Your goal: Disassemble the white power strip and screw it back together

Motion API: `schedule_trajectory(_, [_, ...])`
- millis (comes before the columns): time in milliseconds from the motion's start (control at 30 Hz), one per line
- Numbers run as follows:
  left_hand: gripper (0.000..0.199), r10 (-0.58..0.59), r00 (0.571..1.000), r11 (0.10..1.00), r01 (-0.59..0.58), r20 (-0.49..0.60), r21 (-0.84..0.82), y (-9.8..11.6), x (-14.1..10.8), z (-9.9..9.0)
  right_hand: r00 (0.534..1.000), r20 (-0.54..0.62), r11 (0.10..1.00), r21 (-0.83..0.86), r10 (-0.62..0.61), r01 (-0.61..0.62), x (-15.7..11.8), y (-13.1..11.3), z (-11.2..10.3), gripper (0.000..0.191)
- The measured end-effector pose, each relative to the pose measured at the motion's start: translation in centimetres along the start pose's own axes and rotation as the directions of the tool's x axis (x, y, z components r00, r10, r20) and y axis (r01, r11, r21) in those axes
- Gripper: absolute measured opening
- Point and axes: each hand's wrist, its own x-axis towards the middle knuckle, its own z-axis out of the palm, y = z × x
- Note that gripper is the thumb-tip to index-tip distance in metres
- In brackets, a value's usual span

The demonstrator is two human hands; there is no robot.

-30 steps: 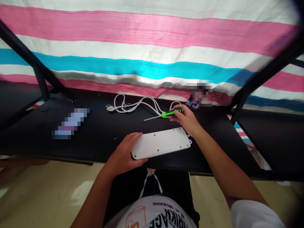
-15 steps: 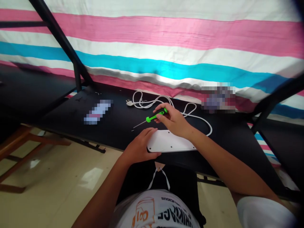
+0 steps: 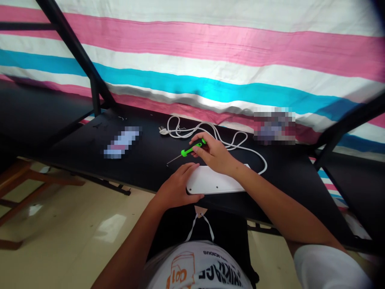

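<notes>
A white power strip (image 3: 218, 180) lies on the black tabletop near its front edge, a few dark screw holes showing on its upward side. My left hand (image 3: 177, 184) wraps round its left end, fingers over the far edge and thumb along the near one. Above the strip, my right hand (image 3: 215, 154) holds a green and black screwdriver (image 3: 186, 152), its shaft slanting down to the left. The tip is at a tiny light piece, possibly a screw (image 3: 167, 165), on the table. My right wrist and forearm cover the strip's right part.
The strip's white cord (image 3: 261, 154) loops behind my right hand to a plug (image 3: 163, 130). A blurred-out flat item (image 3: 122, 142) lies to the left, another blurred item (image 3: 274, 126) at the back right. Black frame bars (image 3: 98, 94) flank the table before a striped curtain (image 3: 195, 40).
My right hand has moved slightly left and down, bringing the screwdriver tip to the tiny piece on the table. My left hand stays on the power strip.
</notes>
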Motion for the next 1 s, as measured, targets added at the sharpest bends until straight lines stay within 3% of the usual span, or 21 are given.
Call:
schedule_trajectory(267, [0.093, -0.010, 1.000, 1.000, 0.011, 0.009, -0.006, -0.2, 0.1, -0.1, 0.995, -0.095, 0.997, 0.066, -0.033, 0.039, -0.9, -0.2, -2.2, 0.024])
schedule_trajectory(500, [0.088, -0.023, 0.999, 1.000, 0.024, 0.025, -0.009, -1.0, 0.2, -0.7, 0.950, -0.310, 0.973, 0.228, 0.048, 0.025, -3.7, 0.4, -7.2, 0.033])
schedule_trajectory(700, [0.086, -0.033, 0.996, 0.999, 0.032, 0.086, 0.013, -2.2, 0.7, -2.5, 0.823, -0.513, 0.903, 0.429, 0.243, 0.000, -6.7, 2.4, -13.3, 0.025])
schedule_trajectory(800, [0.086, -0.047, 0.992, 0.999, 0.044, 0.120, 0.026, -2.9, 0.8, -3.6, 0.766, -0.559, 0.854, 0.519, 0.316, 0.027, -7.4, 4.1, -16.1, 0.023])
schedule_trajectory(900, [0.086, -0.069, 0.988, 0.997, 0.062, 0.138, 0.055, -3.7, 0.9, -4.6, 0.720, -0.595, 0.823, 0.565, 0.357, 0.058, -7.5, 6.1, -18.1, 0.021])
schedule_trajectory(1000, [0.086, -0.113, 0.982, 0.991, 0.100, 0.154, 0.090, -4.6, 1.0, -5.5, 0.633, -0.674, 0.824, 0.558, 0.381, 0.099, -7.9, 7.9, -19.2, 0.021])
